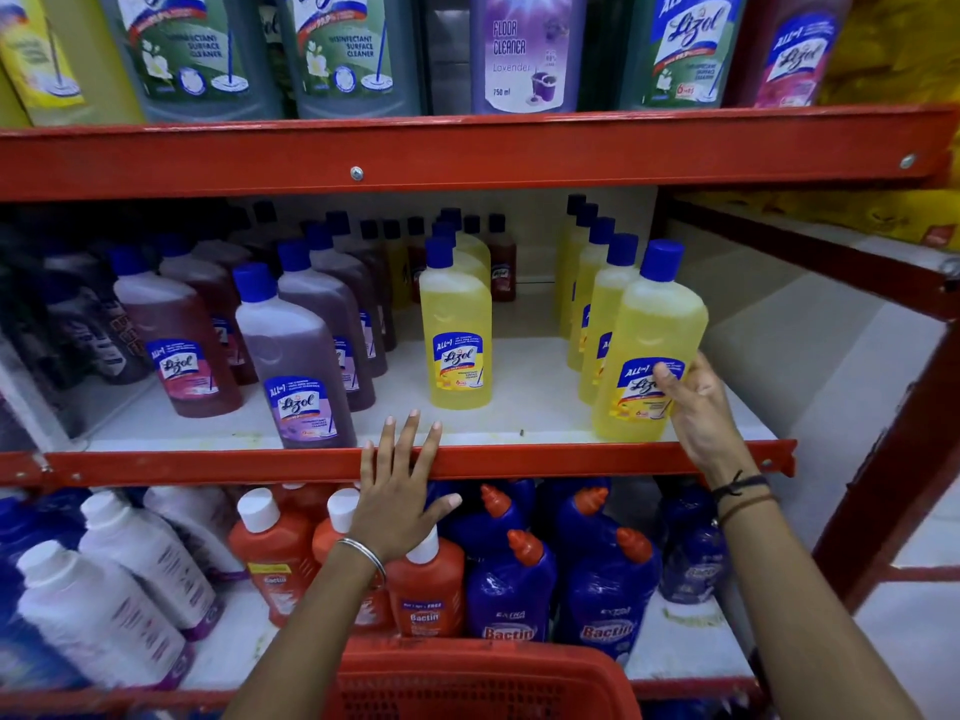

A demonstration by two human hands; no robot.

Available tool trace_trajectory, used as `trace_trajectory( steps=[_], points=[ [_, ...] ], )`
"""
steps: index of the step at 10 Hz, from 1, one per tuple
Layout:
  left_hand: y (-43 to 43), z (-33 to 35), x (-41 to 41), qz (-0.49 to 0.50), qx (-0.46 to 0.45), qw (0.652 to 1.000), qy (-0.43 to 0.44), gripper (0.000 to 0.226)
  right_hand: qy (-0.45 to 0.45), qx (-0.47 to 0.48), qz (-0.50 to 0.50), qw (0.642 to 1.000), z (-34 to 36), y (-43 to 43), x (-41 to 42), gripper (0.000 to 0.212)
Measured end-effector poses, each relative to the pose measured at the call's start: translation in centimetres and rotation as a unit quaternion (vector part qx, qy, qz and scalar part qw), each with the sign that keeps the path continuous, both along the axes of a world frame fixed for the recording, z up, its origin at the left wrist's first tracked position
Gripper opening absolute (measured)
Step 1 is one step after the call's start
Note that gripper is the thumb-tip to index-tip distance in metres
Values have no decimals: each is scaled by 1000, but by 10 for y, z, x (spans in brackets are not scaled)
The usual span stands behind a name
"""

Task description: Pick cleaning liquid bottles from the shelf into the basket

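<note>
A yellow Lizol bottle (644, 330) with a blue cap stands at the front right of the middle shelf (519, 402). My right hand (698, 413) wraps its lower right side, fingers on the label. A second yellow bottle (457, 330) stands alone mid-shelf. My left hand (397, 491) hovers in front of the red shelf edge with fingers spread and nothing in it. The red basket (483, 678) sits at the bottom centre, between my forearms; only its rim and mesh show.
Purple and pink Lizol bottles (296, 361) fill the shelf's left half. More yellow bottles (592, 283) line up behind the gripped one. Orange and blue Bactin bottles (519, 569) crowd the lower shelf. Large cleaner bottles (524, 49) stand above. A red upright (883, 485) bounds the right.
</note>
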State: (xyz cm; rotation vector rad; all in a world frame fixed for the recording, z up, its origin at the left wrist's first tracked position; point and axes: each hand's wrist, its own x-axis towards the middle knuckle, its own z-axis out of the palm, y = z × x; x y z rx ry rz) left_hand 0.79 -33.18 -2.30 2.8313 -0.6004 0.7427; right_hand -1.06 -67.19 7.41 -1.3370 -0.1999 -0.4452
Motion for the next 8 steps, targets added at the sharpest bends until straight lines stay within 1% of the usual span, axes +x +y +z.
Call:
trace_trajectory(
  steps=[2, 4, 5, 6, 7, 8],
  points=[
    [0, -1, 0, 0, -5, 1000, 2, 84, 15, -17, 16, 1000, -10, 2, 2, 68],
    [0, 2, -3, -1, -8, 1000, 9, 84, 32, -29, 7, 999, -13, 0, 3, 70],
    [-1, 3, -4, -5, -8, 1000, 10, 84, 29, -61, -3, 998, -12, -2, -1, 67],
    [1, 7, -10, -18, -24, 999, 35, 80, 28, -87, -30, 995, -12, 2, -8, 51],
    [8, 18, -18, -70, -77, 994, 20, 72, 5, -96, -153, 983, -28, 8, -21, 26],
    [9, 47, -36, -129, -148, 980, -36, 62, -25, -89, -324, 942, -66, 13, -58, 12]
  ],
)
